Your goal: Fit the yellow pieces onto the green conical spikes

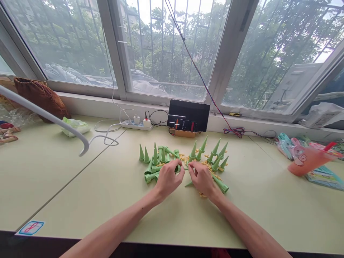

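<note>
Both hands meet over a group of green plastic cone-shaped spikes on the table. My left hand [169,177] is closed, its thumb and fingers curled together; a green part shows inside the curl, but I cannot tell whether it is gripped. A few centimetres away, my right hand [202,177] pinches at its fingertips, and what it holds is too small to name. Green spikes [155,156] stand and lie on the left, and more upright green spikes [215,148] are on the right. Small yellow plastic pieces [209,165] lie among them. One green spike [221,184] lies beside my right wrist.
Behind the spikes, a phone [185,125] leans on a black tablet [200,113]. A power strip [137,124] with white cables is at the back left. An orange drink cup [303,163] stands right, near bagged items [286,145]. A white curved bar [53,114] crosses the left.
</note>
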Available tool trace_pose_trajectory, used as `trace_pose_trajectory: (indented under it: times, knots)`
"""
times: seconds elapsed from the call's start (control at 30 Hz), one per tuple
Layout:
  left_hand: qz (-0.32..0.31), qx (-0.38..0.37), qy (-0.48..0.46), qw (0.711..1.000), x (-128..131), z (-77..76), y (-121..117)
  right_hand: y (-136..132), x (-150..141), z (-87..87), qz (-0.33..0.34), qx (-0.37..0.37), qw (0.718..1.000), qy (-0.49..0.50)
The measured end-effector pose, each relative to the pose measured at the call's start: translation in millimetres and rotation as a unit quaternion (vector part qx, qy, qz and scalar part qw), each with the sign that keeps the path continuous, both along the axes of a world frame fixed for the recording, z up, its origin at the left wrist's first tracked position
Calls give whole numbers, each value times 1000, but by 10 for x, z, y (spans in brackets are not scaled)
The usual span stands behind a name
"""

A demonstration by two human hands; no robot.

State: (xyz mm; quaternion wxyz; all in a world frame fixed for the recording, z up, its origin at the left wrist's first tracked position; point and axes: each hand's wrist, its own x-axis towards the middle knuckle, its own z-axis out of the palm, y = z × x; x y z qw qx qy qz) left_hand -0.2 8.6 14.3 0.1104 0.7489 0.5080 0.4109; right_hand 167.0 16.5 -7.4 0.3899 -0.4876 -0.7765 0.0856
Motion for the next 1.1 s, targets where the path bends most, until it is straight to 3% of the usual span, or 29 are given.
trace_pose_trajectory:
  times: [0.2,0.47,1.1]
  knots:
    - [36,41,-22,998,-13,32,-26,-29,-22,9,34,-22,997,-68]
    - [17,52,-46,997,-8,25,-36,-64,-39,71,22,-41,990,-130]
    - [12,50,-39,998,-11,-1,-29,-41,-39,10,-25,-47,988,-142]
